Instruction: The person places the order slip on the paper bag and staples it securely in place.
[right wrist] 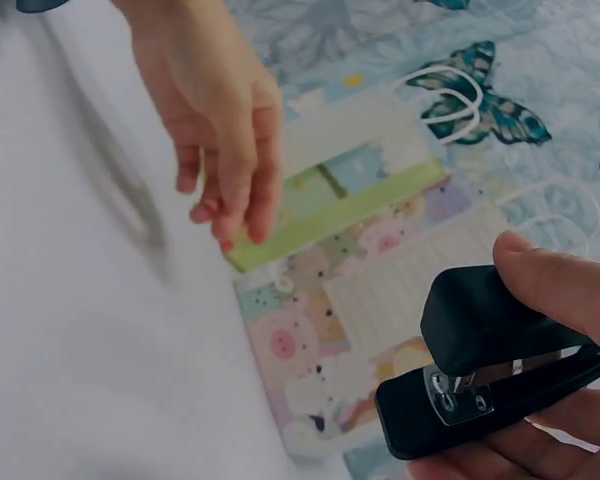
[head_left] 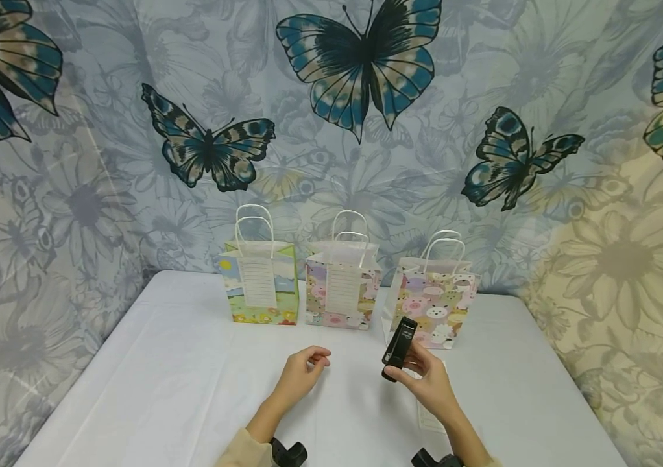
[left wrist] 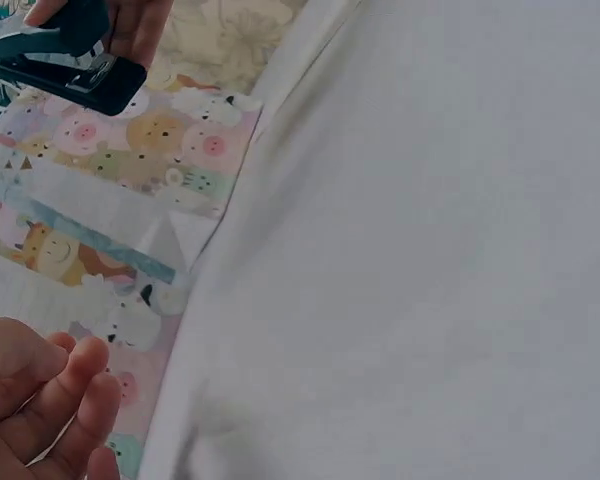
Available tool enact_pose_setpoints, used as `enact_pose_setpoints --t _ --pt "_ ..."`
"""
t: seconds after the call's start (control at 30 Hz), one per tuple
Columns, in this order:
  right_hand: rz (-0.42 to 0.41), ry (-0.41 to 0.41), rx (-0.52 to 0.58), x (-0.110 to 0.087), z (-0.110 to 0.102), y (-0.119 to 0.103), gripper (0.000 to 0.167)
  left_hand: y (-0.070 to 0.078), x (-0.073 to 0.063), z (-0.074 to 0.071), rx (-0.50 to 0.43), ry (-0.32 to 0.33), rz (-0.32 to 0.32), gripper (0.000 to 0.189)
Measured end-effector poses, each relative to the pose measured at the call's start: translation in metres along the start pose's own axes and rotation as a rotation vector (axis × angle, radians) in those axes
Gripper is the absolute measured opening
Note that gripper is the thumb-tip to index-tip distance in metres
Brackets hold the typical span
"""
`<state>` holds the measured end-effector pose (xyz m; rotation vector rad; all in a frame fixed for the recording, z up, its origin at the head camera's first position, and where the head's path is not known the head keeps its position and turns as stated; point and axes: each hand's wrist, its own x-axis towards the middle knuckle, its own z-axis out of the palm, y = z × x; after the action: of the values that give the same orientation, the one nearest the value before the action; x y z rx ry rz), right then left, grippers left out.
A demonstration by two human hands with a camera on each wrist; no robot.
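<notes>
A black stapler (head_left: 399, 349) is held in my right hand (head_left: 427, 383), thumb on one side and fingers on the other, raised in front of the rightmost bag. Up close in the right wrist view, the stapler (right wrist: 480, 360) shows its metal plate, and its arms stand apart with nothing between them. My left hand (head_left: 299, 375) hovers over the table with loosely curled fingers and holds nothing. A pale lined paper slip (head_left: 432, 418) lies on the table, partly hidden beneath my right hand and wrist.
Three paper gift bags with white handles stand in a row: a landscape-print bag (head_left: 286, 298), a middle animal-print bag (head_left: 315, 292) and a right animal-print bag (head_left: 436, 305). The left and middle bags carry lined slips. A butterfly-print cloth (head_left: 366, 188) hangs behind the white table (head_left: 180, 376).
</notes>
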<state>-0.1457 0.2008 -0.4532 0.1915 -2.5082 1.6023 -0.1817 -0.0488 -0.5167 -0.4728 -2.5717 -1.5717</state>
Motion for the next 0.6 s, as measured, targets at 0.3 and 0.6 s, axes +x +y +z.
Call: enact_pose_setpoints --t 0.3,0.6 --pt "0.153 0.0 0.037 -0.009 -0.016 0.014 0.061 -0.015 -0.014 0.005 -0.163 0.005 -0.074 0.016" --pt "0.317 0.051 -0.023 -0.018 -0.036 0.029 0.064 -0.019 -0.019 0.007 -0.221 0.046 -0.128 0.015"
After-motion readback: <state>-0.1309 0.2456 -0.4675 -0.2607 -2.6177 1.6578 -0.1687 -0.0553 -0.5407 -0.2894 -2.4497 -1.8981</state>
